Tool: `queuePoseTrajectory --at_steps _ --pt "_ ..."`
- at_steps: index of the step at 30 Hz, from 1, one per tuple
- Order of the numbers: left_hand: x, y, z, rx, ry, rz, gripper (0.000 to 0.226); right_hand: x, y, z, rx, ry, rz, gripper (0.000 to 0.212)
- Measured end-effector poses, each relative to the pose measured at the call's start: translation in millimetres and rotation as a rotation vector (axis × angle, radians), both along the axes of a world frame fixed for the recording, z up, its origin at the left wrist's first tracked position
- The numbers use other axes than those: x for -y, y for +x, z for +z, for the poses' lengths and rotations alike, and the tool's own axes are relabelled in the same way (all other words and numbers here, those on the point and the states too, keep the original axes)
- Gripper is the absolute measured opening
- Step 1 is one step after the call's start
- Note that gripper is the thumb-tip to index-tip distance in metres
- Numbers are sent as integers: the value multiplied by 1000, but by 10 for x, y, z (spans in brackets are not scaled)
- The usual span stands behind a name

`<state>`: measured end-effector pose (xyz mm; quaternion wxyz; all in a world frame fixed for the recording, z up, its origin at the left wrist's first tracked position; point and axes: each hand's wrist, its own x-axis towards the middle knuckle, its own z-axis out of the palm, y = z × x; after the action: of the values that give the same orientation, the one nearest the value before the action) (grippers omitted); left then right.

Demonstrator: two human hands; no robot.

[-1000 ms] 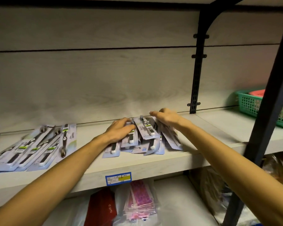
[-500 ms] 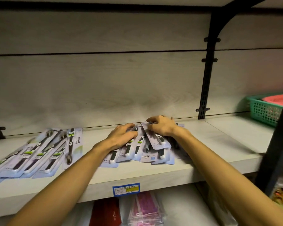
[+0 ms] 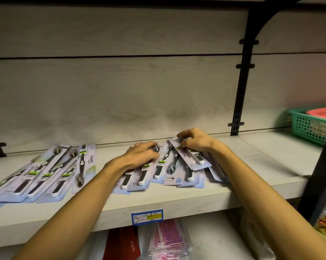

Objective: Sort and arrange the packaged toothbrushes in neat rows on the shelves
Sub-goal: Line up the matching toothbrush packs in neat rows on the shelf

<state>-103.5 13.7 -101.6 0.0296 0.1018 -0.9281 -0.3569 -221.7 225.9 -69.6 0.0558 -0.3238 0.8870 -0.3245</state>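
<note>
A loose pile of toothbrush packs [image 3: 169, 171] lies mid-shelf [image 3: 252, 166]. The right hand [image 3: 195, 140] pinches the top pack [image 3: 188, 156], printed "Niepoth"; the left hand [image 3: 141, 154] presses flat on the pile, grasping nothing. Left of the pile lies a fanned row [image 3: 40, 173]; below, a blue price label [image 3: 146, 216], unreadable.

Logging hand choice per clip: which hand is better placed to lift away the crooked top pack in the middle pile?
Right. The right hand already has fingers on the tilted top pack, while the left hand presses flat on the packs beside it.
</note>
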Motion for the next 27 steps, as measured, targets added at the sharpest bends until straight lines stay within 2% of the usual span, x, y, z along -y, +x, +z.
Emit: queuePoseTrajectory --at_steps 3,8,12,15,20,25,27 --pt "26 31 10 17 -3 -32 92 -69 -60 -6 -2 13 -31 42" --pt "-26 -7 -29 -73 -60 -2 65 -153 -120 -15 -45 54 -89 34" --pt "-27 -31 -71 -56 -171 -28 80 -90 -86 -28 -159 116 -136 36" --pt "-41 -55 -85 -46 -228 -72 82 -87 -47 -30 -222 121 -117 36" --pt "-102 -116 -112 -100 -142 15 77 -70 -42 -42 -175 5 -35 33" --pt "-127 -146 -98 -144 206 109 62 -38 -56 -50 -179 -113 -42 30" --pt "-103 -140 -70 -180 232 127 55 -36 -45 -40 -141 -171 -52 31"
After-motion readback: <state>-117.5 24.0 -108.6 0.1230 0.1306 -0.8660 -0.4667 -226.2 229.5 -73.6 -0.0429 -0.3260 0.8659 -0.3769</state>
